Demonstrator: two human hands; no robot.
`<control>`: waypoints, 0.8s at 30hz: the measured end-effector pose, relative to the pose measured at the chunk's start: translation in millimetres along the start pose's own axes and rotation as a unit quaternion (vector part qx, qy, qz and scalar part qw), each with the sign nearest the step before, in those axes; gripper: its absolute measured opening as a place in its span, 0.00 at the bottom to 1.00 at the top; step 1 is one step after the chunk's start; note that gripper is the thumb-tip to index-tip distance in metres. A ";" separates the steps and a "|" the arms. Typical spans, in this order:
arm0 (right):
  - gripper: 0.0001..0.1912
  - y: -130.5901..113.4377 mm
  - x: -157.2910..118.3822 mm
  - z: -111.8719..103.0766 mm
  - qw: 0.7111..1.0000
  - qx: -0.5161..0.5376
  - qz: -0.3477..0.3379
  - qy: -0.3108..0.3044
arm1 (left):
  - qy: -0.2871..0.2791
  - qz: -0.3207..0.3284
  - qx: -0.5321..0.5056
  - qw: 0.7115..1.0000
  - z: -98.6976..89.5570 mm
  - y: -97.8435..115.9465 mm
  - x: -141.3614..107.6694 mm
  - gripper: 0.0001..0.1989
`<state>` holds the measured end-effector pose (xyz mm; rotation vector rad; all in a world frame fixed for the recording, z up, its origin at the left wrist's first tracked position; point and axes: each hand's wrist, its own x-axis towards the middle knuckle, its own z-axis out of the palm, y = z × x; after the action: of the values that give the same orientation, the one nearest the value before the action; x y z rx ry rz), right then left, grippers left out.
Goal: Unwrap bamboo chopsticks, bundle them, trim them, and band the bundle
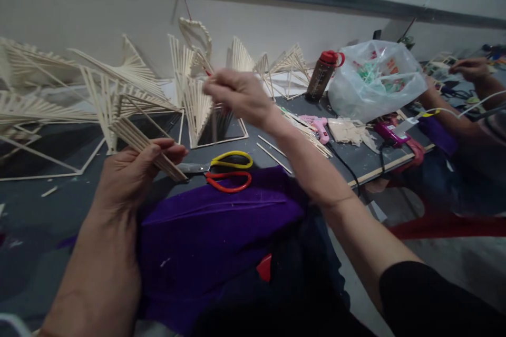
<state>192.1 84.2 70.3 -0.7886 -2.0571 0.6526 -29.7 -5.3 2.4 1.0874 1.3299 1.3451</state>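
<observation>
Left hand [126,174] clamped on sticks [132,136] slanting down rightward; right hand [242,96] curled, fingers together

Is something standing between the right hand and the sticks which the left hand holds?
Nothing visible blocks the right hand from the upper end of the sticks; lower down, the left hand itself grips them.

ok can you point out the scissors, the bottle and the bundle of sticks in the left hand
scissors [207,167]: head view, where blades meet handles
bottle [320,79]: head view, middle of its dark body
bundle of sticks [133,135]: head view, its upper part
</observation>
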 end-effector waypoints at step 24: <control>0.14 52.1 -119.9 -31.9 0.847 -0.420 0.201 -0.258 | -0.031 -0.024 0.023 0.999 -5.1 -15.3 8.6 0.20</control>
<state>290.3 37.6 -9.0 -1.7323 -2.7318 0.1293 -35.9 2.1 -13.2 1.1133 1.3391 1.2400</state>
